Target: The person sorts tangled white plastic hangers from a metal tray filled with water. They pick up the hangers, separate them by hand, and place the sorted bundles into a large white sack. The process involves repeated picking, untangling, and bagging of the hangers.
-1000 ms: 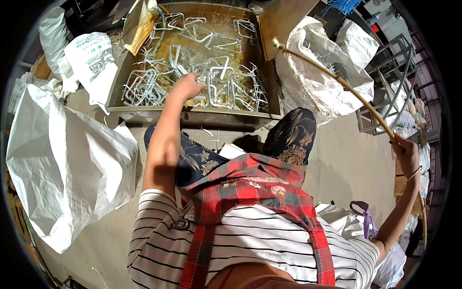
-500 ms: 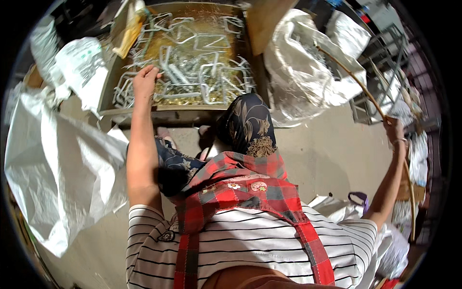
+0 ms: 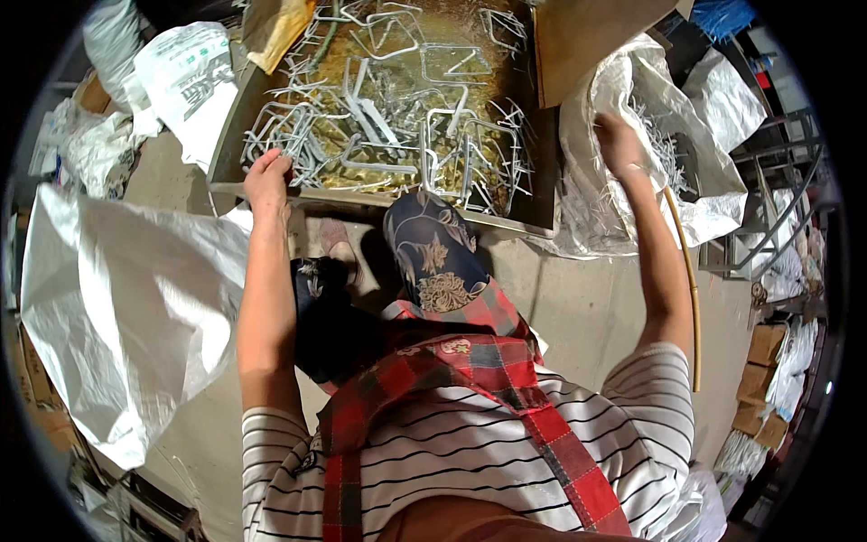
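1. The left hand is at the near left corner of a shallow tray, its fingers bunched; I cannot tell whether they grip a piece or only rest there.
2. The right hand, motion-blurred over a white sack, looks curled around a thin cane. The cane's far end is out of sight; the near length trails back beside the forearm, toward the person.
3. The cane should be light and stiff with a little spring. It is smooth, tan and slim, probably bamboo; a grip partway along would balance it better than one at the tip.
4. Pale bent pieces lie just beyond and to the right of the left hand, in the tray. They are glossy bars shaped into angles and open loops, likely light and fairly rigid, plastic or coated metal.
5. They sit in yellowish-brown liquid, so they are probably slippery and apt to snag one another; a straight outer bar is the safest hold.
6. Beneath the right hand, the sack's crinkled, limp mouth surrounds thin pale strips. Another white sack, creased and glossy, slumps left of the left hand.
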Action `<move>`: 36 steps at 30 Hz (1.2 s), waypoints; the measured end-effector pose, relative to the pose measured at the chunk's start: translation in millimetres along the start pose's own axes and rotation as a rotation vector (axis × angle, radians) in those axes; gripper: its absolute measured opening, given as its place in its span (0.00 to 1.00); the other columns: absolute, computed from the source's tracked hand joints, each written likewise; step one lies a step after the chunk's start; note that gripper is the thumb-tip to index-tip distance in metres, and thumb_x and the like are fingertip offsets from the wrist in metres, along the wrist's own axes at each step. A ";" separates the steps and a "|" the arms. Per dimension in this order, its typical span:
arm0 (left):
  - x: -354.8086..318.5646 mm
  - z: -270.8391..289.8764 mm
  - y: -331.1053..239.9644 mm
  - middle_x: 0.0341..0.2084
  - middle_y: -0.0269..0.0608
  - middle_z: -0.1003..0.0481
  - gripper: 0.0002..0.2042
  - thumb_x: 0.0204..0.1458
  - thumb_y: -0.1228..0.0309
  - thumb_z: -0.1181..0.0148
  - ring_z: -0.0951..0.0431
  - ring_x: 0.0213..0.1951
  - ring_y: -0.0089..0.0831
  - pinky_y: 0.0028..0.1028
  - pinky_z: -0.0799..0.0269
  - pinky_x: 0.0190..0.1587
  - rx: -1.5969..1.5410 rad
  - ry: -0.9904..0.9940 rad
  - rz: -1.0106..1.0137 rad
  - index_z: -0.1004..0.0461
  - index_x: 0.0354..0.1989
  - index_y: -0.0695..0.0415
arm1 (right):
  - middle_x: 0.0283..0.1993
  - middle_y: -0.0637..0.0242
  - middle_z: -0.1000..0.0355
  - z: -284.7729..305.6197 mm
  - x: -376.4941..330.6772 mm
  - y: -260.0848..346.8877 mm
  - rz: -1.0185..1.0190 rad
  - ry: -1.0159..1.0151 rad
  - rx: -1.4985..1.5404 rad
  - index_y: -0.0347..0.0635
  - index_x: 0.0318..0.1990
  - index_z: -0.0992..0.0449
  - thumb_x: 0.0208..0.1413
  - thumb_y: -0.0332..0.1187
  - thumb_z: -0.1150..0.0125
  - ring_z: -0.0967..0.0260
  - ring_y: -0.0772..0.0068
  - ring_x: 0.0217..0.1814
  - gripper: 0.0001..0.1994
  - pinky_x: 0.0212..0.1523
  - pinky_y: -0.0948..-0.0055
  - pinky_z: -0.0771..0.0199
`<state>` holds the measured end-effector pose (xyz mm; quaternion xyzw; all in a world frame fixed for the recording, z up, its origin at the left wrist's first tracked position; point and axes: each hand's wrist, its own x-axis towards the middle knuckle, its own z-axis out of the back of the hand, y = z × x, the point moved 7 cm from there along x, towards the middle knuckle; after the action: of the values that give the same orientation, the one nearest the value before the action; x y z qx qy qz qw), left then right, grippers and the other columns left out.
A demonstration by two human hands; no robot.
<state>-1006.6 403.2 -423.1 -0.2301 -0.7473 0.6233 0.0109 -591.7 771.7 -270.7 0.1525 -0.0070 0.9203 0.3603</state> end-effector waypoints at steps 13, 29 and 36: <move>-6.9 -106.5 16.2 0.24 0.33 0.29 0.09 0.53 0.72 0.45 0.29 0.22 0.19 0.18 0.29 0.27 -0.034 0.212 0.160 0.30 0.40 0.62 | 0.45 0.53 0.28 -290.8 25.2 64.8 -0.582 0.643 0.134 0.41 0.38 0.23 0.43 0.40 0.40 0.30 0.54 0.47 0.16 0.47 0.63 0.29; 0.7 -119.6 9.0 0.27 0.37 0.29 0.13 0.52 0.70 0.45 0.31 0.25 0.20 0.19 0.33 0.30 -0.046 0.323 0.166 0.32 0.41 0.66 | 0.31 0.46 0.27 -343.6 29.2 -33.6 -0.659 0.195 0.420 0.33 0.29 0.25 0.40 0.35 0.37 0.29 0.48 0.35 0.12 0.39 0.60 0.29; -19.4 -131.5 12.0 0.27 0.36 0.30 0.13 0.53 0.69 0.46 0.30 0.25 0.19 0.14 0.33 0.28 -0.089 0.382 0.227 0.32 0.42 0.65 | 0.29 0.46 0.27 -306.7 60.1 32.2 -0.532 0.439 0.360 0.28 0.31 0.25 0.43 0.48 0.36 0.26 0.51 0.35 0.24 0.36 0.62 0.27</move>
<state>-945.4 519.5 -399.8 -0.4267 -0.7278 0.5320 0.0719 -739.4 825.2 -542.8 0.0092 0.2716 0.7920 0.5467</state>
